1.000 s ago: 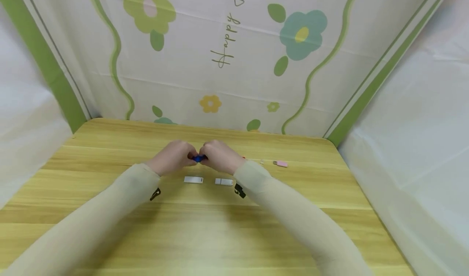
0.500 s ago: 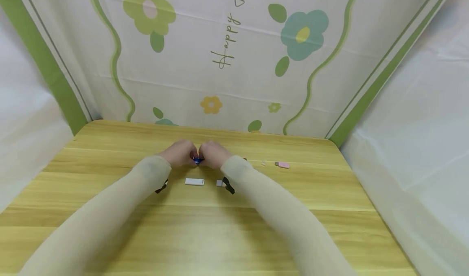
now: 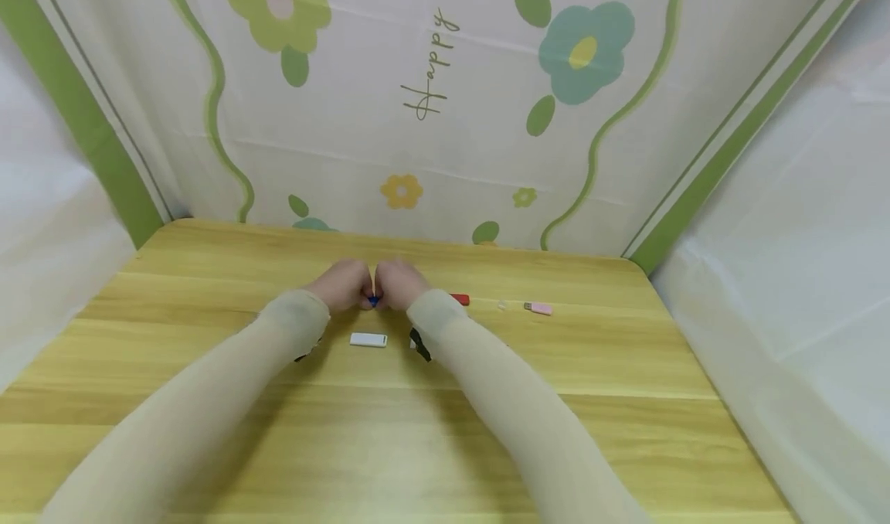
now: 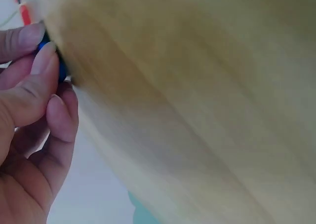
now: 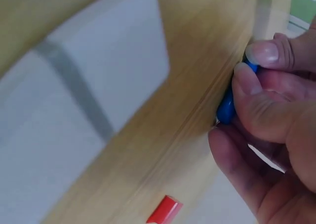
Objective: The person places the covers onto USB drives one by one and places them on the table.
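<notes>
Both hands meet over the far middle of the table around a small glossy blue USB stick (image 5: 226, 108). My left hand (image 3: 344, 284) pinches one end between thumb and fingers. From the other side, my right hand (image 3: 399, 283) pinches the opposite end, its thumb along the blue body in the right wrist view. Fingers hide most of the stick, so whether a cap sits on it cannot be seen. Nearer to me lies a white USB stick (image 3: 368, 340). A second white stick (image 5: 84, 90), with a grey band, is mostly hidden by the right wrist in the head view.
A red stick (image 3: 460, 299) lies just right of the right hand. Farther right are a small clear piece (image 3: 502, 304) and a pink USB stick (image 3: 538, 308) with its metal plug bare. A flowered cloth (image 3: 334, 137) hangs behind the wooden table (image 3: 389, 447).
The hands have drawn closer together over the blue USB stick, the right wrist shifting left, so less blue shows. The right sleeve now covers most of the second white stick.
</notes>
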